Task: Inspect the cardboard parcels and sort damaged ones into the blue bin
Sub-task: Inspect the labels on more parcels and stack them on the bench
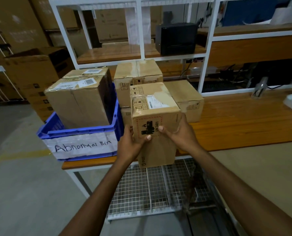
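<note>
Nearest, above the wire mesh shelf (141,189) under the table's near edge, both hands grasp the held parcel (156,151). The left hand (131,144) cups its near left edge with the thumb across the hazard-marked front face, and the right hand (180,135) clamps the right side with its thumb on that same face. The parcel is lifted clear of the table and tipped, so its top faces the camera, showing a shipping label and a pale patch where the outer paper looks peeled. The step in hand looks like inspection, so it pays to turn the box slowly through every face. Holding it by opposite sides would leave corners, seams and tape uncovered, and that scuffed patch needs judging as surface wear or a real tear. Just to the left stands the blue bin (77,132), labelled "Abnormal Bin", at the left end of the table (235,120). Two binned parcels (79,103) already fill most of it, so another would probably have to rest on top of them, set down level rather than dropped. Farther back on the table are a stack of parcels (136,72) with wrinkled tape and a low parcel (187,96) to its right. A black printer (176,38) sits on the far shelf.
</note>
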